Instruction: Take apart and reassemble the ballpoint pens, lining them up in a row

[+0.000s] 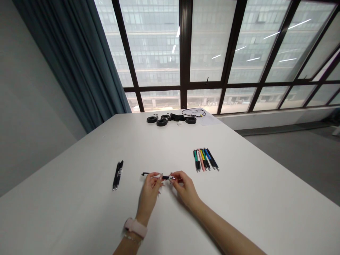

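Note:
A black pen (148, 174) is held level just above the white table (252, 198), in front of me. My left hand (149, 194) pinches its middle with the fingertips. My right hand (185, 189) grips its right end, where a silvery tip shows. A pink watch sits on my left wrist. To the right of my hands lies a row of several coloured pens (205, 159), side by side. Two black pens (117, 175) lie together to the left of my hands.
At the table's far edge lie several black tape rolls (162, 121) and a looped black cable (193, 112). Behind them is a large window with dark frames, and a blue curtain (71, 60) hangs at the left. Grey floor lies to the right.

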`<state>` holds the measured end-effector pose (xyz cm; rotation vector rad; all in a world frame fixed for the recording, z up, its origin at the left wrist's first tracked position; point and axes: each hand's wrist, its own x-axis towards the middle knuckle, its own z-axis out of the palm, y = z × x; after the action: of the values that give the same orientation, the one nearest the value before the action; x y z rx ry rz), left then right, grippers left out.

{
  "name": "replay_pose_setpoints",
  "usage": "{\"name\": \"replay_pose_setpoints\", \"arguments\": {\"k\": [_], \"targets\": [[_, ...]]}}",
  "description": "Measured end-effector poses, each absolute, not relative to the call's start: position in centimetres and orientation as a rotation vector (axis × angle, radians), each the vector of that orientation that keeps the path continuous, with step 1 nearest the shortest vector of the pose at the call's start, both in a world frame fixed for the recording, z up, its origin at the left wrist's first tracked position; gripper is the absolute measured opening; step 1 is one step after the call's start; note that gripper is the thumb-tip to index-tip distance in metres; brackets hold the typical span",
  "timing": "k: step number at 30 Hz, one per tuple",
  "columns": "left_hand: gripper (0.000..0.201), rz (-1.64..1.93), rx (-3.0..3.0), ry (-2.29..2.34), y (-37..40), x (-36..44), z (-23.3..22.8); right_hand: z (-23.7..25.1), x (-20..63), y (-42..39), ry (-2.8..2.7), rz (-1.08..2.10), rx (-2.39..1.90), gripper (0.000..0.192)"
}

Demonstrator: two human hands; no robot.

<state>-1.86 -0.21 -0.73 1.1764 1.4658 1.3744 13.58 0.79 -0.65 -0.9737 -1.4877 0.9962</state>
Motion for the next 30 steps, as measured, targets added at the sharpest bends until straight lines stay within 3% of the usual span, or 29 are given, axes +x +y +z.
{"name": "replay_pose_setpoints", "arguments": {"k": [10, 18, 30], "targets": [[0.039, 1.408, 1.177, 1.5, -0.03, -1.79, -0.85, -0.94, 13.65, 1.01, -1.399, 0.993, -0.998, 0.015], [0.04, 1.425, 1.175, 1.512, 0.1, -1.97, -0.98, -0.75, 13.31, 1.32, -1.196, 1.258, -0.947, 0.03], [0.043, 1.412, 1.154, 1.507, 0.08, -1.96, -0.91, -0.76, 13.71, 1.35, -1.29, 1.242, -1.131, 0.044]]}}
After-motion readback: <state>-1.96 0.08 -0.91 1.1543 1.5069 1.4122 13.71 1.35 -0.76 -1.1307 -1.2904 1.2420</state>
